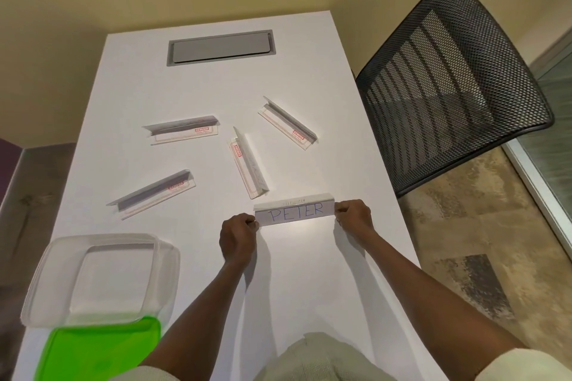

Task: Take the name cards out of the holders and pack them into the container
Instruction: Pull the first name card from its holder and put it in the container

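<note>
A clear name card holder [294,210] with a white card reading PETER stands on the white table [309,272]. My left hand [237,238] pinches its left end and my right hand [354,217] pinches its right end. Several other clear holders with cards lie flat further back: one at left [153,193], one at back left [182,130], one in the middle [247,164], one at back right [288,122]. An empty clear plastic container [102,278] sits at the front left, away from both hands.
A green lid [99,349] lies under the container's near edge at the table's front left. A grey cable hatch [220,47] is set into the far end of the table. A black mesh chair [455,80] stands close to the table's right edge.
</note>
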